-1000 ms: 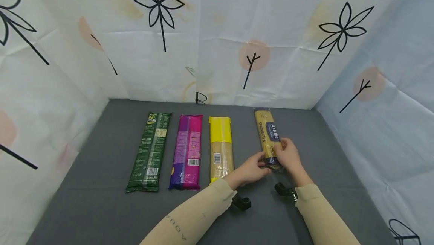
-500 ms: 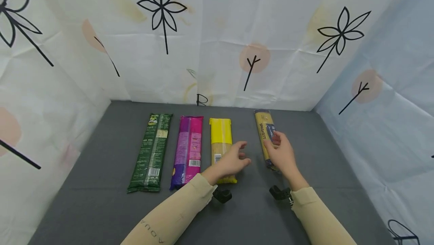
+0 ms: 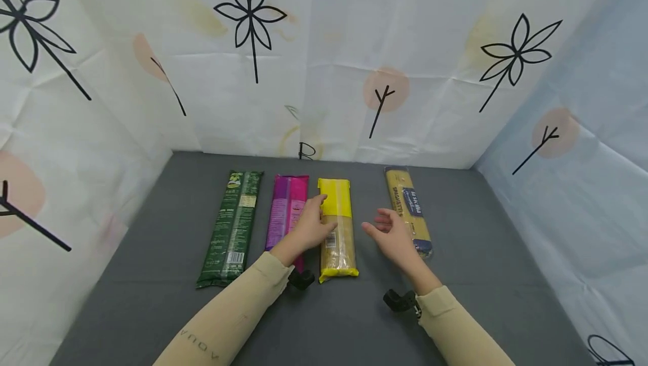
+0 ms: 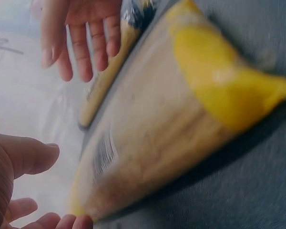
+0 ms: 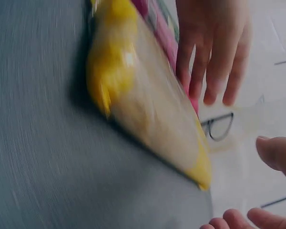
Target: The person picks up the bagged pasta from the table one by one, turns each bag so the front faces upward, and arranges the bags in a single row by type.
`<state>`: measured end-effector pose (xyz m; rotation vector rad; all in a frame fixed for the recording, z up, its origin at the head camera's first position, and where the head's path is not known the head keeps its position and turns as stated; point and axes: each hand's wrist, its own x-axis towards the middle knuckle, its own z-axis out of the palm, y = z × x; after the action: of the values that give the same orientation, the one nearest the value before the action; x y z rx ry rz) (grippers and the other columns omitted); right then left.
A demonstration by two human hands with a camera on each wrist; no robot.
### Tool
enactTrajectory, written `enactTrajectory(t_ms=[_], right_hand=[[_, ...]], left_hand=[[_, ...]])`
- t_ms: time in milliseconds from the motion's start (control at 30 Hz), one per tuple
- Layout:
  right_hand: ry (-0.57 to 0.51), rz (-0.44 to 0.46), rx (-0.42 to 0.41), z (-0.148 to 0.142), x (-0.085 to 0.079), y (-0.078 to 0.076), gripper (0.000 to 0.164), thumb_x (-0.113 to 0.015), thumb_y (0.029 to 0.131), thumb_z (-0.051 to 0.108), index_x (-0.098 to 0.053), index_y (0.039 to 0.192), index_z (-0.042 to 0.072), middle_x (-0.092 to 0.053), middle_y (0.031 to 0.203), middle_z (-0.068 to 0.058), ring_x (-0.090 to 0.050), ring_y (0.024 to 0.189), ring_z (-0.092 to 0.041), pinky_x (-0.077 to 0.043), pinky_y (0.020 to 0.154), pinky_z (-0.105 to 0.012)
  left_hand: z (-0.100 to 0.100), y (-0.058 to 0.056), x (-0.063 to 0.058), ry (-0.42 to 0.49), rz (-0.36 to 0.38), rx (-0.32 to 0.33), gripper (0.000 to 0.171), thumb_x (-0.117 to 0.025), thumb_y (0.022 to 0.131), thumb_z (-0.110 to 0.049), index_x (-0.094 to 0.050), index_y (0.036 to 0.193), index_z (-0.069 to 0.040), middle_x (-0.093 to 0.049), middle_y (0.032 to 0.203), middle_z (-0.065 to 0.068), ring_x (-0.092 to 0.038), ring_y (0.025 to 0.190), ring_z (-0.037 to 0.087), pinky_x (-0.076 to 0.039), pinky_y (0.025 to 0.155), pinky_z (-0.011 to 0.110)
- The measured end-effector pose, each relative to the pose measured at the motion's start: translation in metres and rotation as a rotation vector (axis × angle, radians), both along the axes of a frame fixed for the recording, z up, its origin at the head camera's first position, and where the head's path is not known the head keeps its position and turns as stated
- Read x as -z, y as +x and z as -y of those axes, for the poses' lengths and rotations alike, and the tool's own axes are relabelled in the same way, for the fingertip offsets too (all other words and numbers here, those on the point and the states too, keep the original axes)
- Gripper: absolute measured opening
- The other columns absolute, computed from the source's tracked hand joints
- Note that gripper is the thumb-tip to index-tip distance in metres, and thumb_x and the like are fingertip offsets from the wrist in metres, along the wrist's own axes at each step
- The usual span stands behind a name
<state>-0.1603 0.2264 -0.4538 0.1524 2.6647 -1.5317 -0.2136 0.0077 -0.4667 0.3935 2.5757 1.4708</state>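
A pasta pack with yellow ends (image 3: 338, 242) lies flat on the grey table. My left hand (image 3: 309, 228) hovers at its left edge, covering part of the purple and pink pack (image 3: 284, 214); whether it touches either is unclear. To the yellow-ended pack's right, apart from it, is my right hand (image 3: 395, 238), fingers spread and holding nothing. Behind that hand lies the spaghetti pack (image 3: 412, 208) with a dark blue label, partly hidden by it. The left wrist view shows a barcode on the yellow-ended pack (image 4: 148, 119), and neither hand grips it.
A dark green pack (image 3: 230, 231) lies leftmost in the row. White printed cloth (image 3: 334, 34) walls in the back and sides of the grey table (image 3: 344, 326). A black wrist camera (image 3: 400, 300) hangs below each wrist.
Both hands have left the spaghetti pack and moved left, the left hand first. They now stand on either side of the yellow-ended pack. The spaghetti pack stays at the right of the row.
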Motion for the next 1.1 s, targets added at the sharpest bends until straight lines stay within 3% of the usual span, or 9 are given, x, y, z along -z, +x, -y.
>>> enactTrajectory(t_ms=[267,500,667,1100], right_hand=[[-0.124,0.109,-0.04,0.026,0.012,0.006,0.077,-0.076,0.084,0.038,-0.039,0.144,0.006,-0.053,0.13,-0.017,-0.054,0.111,-0.03,-0.049,0.088,-0.045],[-0.062,0.122,-0.092,0.037,0.021,0.003,0.079,-0.081,0.079,0.035,-0.042,0.144,0.01,-0.053,0.12,-0.01,-0.05,0.104,-0.025,-0.045,0.087,-0.042],[-0.053,0.122,-0.105,0.037,0.028,0.001,0.08,-0.082,0.078,0.035,-0.044,0.144,0.012,-0.052,0.118,-0.007,-0.047,0.102,-0.025,-0.042,0.086,-0.041],[-0.049,0.136,-0.11,0.034,0.032,0.0,0.078,-0.082,0.078,0.036,-0.045,0.143,0.014,-0.052,0.117,-0.007,-0.046,0.1,-0.025,-0.041,0.083,-0.04]], left_hand=[[0.003,-0.013,0.006,-0.054,0.058,-0.04,0.085,-0.073,0.087,-0.023,-0.022,0.152,-0.002,-0.039,0.143,0.021,-0.047,0.122,0.031,-0.041,0.101,0.048],[-0.005,-0.016,0.006,-0.145,0.094,-0.059,0.085,-0.072,0.088,-0.029,-0.023,0.154,-0.01,-0.044,0.134,0.023,-0.053,0.108,0.031,-0.047,0.093,0.047],[-0.009,-0.016,0.008,-0.209,0.109,-0.063,0.077,-0.07,0.089,-0.031,-0.029,0.153,-0.012,-0.044,0.134,0.023,-0.052,0.112,0.034,-0.045,0.096,0.049],[-0.008,-0.015,0.015,-0.193,0.11,-0.062,0.076,-0.071,0.089,-0.032,-0.033,0.151,-0.011,-0.043,0.137,0.022,-0.049,0.118,0.036,-0.04,0.101,0.051]])
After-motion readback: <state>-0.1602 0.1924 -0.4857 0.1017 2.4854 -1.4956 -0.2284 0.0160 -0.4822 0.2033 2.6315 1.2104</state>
